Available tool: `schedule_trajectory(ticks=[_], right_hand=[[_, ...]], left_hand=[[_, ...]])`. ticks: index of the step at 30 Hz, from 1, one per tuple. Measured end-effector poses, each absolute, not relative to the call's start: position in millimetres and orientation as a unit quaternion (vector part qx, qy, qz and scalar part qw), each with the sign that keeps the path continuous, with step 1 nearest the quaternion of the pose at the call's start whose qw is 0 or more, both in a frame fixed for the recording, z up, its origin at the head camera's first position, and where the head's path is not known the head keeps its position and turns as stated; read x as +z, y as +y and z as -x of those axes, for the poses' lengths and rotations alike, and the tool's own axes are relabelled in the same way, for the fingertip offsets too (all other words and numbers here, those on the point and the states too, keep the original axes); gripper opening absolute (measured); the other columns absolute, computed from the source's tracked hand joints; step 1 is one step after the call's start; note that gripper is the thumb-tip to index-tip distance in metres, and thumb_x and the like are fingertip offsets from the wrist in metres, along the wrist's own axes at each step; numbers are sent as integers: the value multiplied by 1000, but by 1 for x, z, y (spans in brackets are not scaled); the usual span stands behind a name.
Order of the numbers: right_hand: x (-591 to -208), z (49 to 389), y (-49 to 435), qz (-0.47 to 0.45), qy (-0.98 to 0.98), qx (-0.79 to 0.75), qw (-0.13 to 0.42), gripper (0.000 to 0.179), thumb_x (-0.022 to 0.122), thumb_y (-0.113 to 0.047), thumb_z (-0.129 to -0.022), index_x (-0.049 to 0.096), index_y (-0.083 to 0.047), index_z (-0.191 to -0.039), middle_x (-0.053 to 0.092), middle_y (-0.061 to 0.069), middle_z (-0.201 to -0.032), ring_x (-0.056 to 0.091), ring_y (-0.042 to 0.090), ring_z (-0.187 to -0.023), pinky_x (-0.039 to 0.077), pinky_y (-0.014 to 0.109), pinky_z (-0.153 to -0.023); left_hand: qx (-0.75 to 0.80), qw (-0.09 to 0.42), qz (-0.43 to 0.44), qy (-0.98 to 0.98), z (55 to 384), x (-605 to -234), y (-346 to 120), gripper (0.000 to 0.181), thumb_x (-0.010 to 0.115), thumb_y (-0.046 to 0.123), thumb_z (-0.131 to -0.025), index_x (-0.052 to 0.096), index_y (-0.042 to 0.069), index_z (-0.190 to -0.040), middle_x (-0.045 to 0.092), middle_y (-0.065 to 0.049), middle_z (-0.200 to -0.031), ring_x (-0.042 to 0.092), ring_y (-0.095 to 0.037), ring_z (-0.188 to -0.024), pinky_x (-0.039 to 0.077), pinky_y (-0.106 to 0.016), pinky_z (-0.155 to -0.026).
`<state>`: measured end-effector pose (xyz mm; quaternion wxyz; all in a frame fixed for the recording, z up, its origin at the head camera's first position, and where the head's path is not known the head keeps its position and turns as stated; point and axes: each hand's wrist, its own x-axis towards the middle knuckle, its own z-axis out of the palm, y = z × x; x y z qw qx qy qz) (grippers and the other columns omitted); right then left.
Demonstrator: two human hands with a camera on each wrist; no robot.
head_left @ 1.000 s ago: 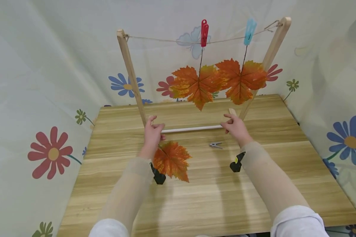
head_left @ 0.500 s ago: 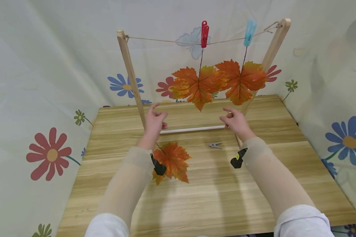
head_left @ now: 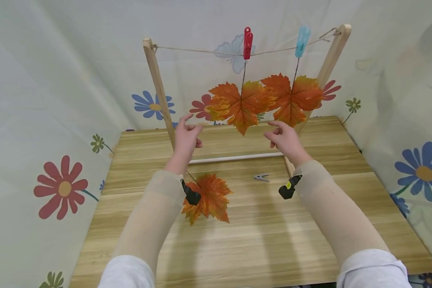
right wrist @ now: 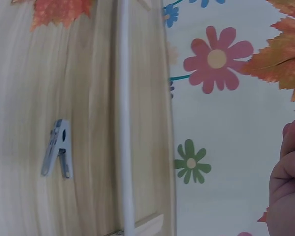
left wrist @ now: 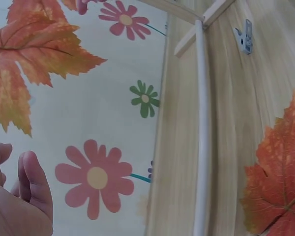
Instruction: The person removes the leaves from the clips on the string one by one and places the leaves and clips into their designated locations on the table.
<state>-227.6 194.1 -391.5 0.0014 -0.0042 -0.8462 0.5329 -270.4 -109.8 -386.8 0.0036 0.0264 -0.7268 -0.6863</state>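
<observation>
My left hand (head_left: 186, 139) hovers in front of the wooden frame's left post (head_left: 158, 84), fingers loosely bent around nothing. Likewise holding nothing, my right hand (head_left: 286, 141) is raised just below the right hanging leaf (head_left: 291, 98). Beneath both hands runs the frame's white rod (head_left: 234, 158). An orange maple leaf (head_left: 212, 198) lies on the table, partly behind my left wrist camera. To its right is a grey clothespin (head_left: 261, 177), seen closer in the right wrist view (right wrist: 58, 147). A red clothespin (head_left: 248, 44) and a blue clothespin (head_left: 302, 41) hold two leaves on the string.
A thin string (head_left: 198, 50) spans the tops of the left post and the right post (head_left: 333, 56). The wood-grain table (head_left: 237, 248) stands against a flower-printed cloth (head_left: 75, 80) at the back and sides.
Both hands have let go of the white rod and risen above it, away from the table. The frame, hanging leaves, loose leaf and grey clothespin stay where they were.
</observation>
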Motion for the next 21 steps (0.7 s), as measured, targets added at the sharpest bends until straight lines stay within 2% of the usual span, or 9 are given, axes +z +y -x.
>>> schedule_trajectory(ticks=[7, 16, 21], right_hand=[[-374, 234, 189, -1, -840, 542, 22, 49, 62, -30, -91, 47, -17, -136, 57, 8, -87, 56, 18, -61, 39, 26, -52], [-345, 238, 187, 5, -843, 537, 28, 54, 61, -40, -90, 45, -17, -137, 56, 6, -92, 58, 19, -66, 45, 27, -63], [-332, 240, 188, 8, -831, 555, 36, 51, 60, -34, -91, 45, -17, -137, 57, 6, -93, 56, 19, -66, 44, 27, -64]], left_hand=[[-692, 11, -21, -721, 274, -373, -111, 53, 66, 27, -88, 44, 30, -136, 56, -7, -102, 48, -15, -46, 51, -27, -48], [-697, 0, -1, -717, 270, -341, -106, 52, 65, 25, -89, 44, 25, -137, 57, -6, -106, 46, -16, -45, 50, -25, -47], [-686, -4, 8, -727, 266, -323, -103, 50, 62, 22, -91, 43, 23, -138, 56, -6, -106, 45, -17, -48, 50, -26, -49]])
